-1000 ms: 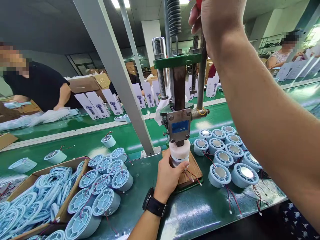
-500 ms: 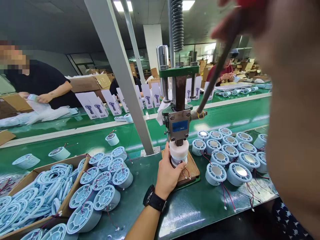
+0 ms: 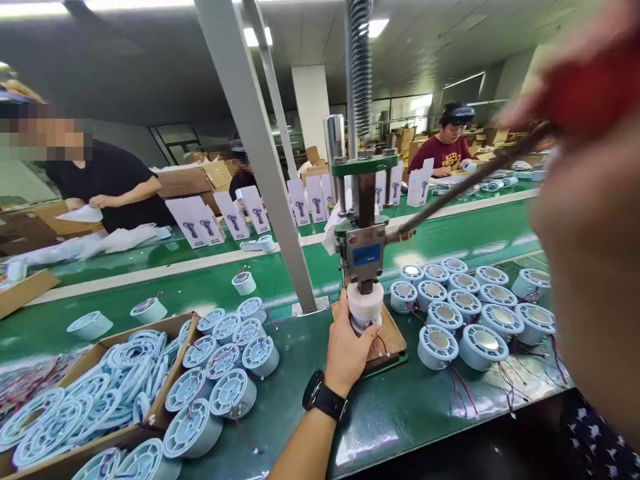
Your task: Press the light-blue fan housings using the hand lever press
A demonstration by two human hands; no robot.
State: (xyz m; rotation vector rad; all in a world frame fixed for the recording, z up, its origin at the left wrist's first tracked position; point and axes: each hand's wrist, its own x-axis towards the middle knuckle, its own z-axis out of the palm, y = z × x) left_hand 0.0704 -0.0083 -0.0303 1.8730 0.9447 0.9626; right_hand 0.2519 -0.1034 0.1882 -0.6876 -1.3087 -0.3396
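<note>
The white round part (image 3: pixel 365 308) sits under the press (image 3: pixel 365 253), on a small wooden board (image 3: pixel 391 337) near the middle of the green table (image 3: pixel 400 413). The left hand (image 3: pixel 349 350) is curled around the part and holds it from the left side. The right hand (image 3: pixel 590 87) is up high at the right, blurry, wrapped around the red grip of the long lever (image 3: pixel 465 190), which slants down to the press.

Going from left to right: one cardboard box (image 3: pixel 165 407) holds many thin blue rings (image 3: pixel 85 400), too many to count. Next to it lies a bunch of about twelve round blue fan parts (image 3: pixel 233 393). Three more blue pieces sit alone on the belt (image 3: pixel 150 287) behind. Right of the press stand about fourteen blue parts with shiny middles (image 3: pixel 480 307) in rows, with red wires.

The room is a big factory hall with lights on the ceiling. Three other people work behind the belts, near white boxes (image 3: pixel 200 220).
</note>
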